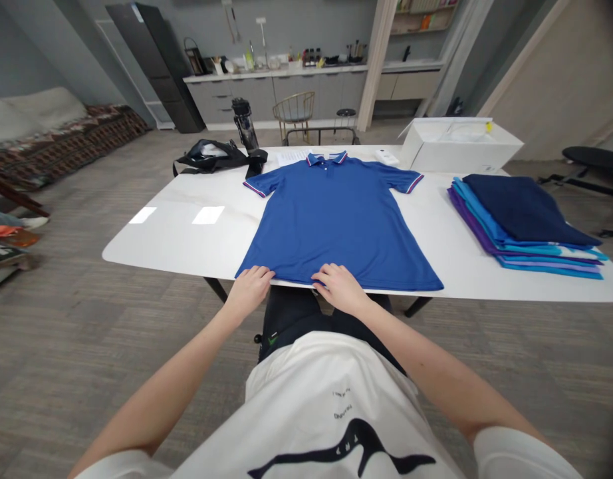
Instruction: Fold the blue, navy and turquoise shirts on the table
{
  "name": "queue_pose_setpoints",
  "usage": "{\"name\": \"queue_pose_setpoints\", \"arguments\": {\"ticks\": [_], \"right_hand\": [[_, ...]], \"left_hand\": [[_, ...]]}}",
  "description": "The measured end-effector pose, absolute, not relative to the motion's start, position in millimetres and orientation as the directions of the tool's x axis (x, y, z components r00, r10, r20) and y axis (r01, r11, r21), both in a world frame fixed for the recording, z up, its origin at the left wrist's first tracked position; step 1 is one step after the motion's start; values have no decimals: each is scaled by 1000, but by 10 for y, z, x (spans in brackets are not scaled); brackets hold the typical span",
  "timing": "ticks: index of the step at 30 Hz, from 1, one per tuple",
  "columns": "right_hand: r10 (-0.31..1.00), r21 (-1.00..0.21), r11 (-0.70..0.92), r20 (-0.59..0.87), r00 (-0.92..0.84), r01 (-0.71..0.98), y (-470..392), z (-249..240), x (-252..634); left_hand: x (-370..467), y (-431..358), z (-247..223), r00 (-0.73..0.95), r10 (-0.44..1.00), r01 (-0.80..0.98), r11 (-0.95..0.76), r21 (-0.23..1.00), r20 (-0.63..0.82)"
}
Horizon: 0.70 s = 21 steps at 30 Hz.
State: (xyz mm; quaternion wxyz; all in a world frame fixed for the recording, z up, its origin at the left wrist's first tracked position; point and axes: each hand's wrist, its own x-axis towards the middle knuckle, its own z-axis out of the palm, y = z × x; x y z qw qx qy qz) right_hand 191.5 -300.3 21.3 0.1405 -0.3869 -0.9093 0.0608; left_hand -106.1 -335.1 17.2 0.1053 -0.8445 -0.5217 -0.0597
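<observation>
A blue polo shirt [331,219] lies spread flat, front up, on the white table [181,243]. Its collar points to the far side, and red and white stripes trim the collar and sleeve cuffs. At the near edge, my left hand [250,287] has its fingers curled on the hem by the left corner. My right hand [340,286] grips the same hem around its middle, thumb and fingers close together. Slight wrinkles run through the cloth near the right hand.
Folded clothes [526,223] are stacked on the right. Behind them stands a white box [459,150]. A black bag [211,156] and a dark bottle [245,125] sit at the back left. A small white object [386,158] lies behind the right sleeve.
</observation>
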Motion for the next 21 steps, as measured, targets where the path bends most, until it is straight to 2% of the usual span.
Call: {"name": "queue_pose_setpoints", "arguments": {"ticks": [8,13,17,21], "right_hand": [[720,-177,694,172,-672,698,-2963,229,1631],[713,-227,700,153,-685,677,-2948,285,1669],[744,-253,667,180,-643,701,-2926,270,1548],[758,-245,652,210,-618,717,-2912,225,1375]], "left_hand": [[-1213,-3332,218,432,881,901,-431,-48,193],[-1257,-3335,244,443,868,889,-458,15,227],[-1294,-3265,185,358,892,929,-370,-10,277],[-1310,-3226,174,329,907,943,-331,-37,261]]}}
